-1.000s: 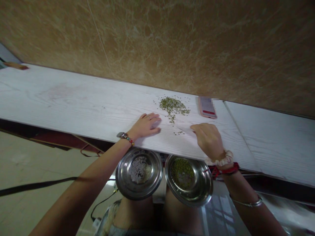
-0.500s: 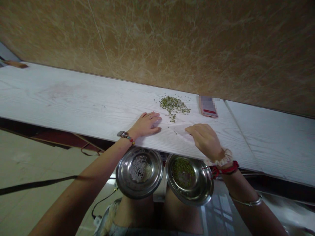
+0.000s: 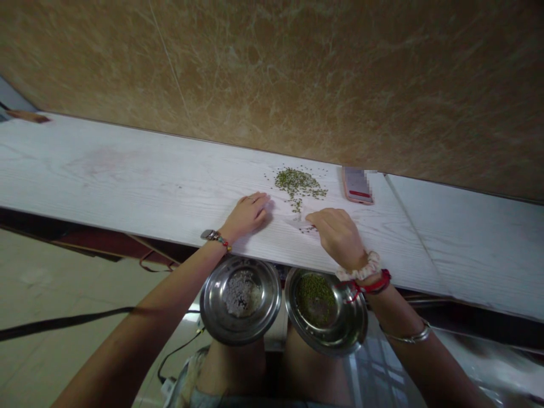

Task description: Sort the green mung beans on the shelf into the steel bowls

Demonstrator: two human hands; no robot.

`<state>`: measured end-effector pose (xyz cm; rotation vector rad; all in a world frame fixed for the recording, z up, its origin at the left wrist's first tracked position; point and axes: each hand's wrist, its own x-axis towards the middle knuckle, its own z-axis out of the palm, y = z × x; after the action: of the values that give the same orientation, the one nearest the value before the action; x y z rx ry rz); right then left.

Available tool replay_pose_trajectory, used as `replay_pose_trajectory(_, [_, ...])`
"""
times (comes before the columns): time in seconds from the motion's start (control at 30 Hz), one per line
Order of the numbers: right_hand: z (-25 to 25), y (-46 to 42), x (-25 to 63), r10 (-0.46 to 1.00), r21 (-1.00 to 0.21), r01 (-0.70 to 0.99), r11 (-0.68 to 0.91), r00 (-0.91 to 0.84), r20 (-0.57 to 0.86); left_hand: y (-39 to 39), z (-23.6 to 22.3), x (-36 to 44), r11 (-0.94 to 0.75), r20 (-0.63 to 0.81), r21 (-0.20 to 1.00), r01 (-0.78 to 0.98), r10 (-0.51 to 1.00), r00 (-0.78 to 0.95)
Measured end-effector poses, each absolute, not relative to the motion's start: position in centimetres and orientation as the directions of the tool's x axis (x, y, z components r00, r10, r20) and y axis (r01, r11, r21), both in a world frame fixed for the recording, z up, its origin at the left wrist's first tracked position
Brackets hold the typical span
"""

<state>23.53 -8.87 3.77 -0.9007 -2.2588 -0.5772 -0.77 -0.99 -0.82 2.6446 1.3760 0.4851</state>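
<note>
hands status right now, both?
Left hand: open, palm down on the white counter, nothing visible held.
Right hand: closed, pinching what looks like a thin translucent sheet.

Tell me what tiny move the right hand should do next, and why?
Perhaps the right hand could gently pull the see-through piece it seems to pinch toward the near edge of the white tabletop: stray grains lie right by it, and a metal bowl holding green grains sits just below that edge.

Translucent sheet (image 3: 294,221): partly hidden by your right hand (image 3: 339,233)
Smartphone screen (image 3: 357,182): partly pixelated
Your left forearm (image 3: 140,317): cut by bottom edge
</note>
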Motion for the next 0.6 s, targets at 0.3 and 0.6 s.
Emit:
replay_pose_trajectory(0.3, [4.5, -10.9, 26.1, 0.456, 0.154, 0.708, 0.689, -0.589, 0.667, -1.6, -0.2, -0.4, -0.608, 0.195, 0.239, 0.757, 0.794, 0.576])
replay_pose_trajectory(0.6, [4.1, -8.9, 22.7, 0.541, 0.159, 0.794, 0.587, -0.53, 0.653, -1.8, -0.2, -0.5, -0.508, 0.23, 0.243, 0.826, 0.858, 0.459])
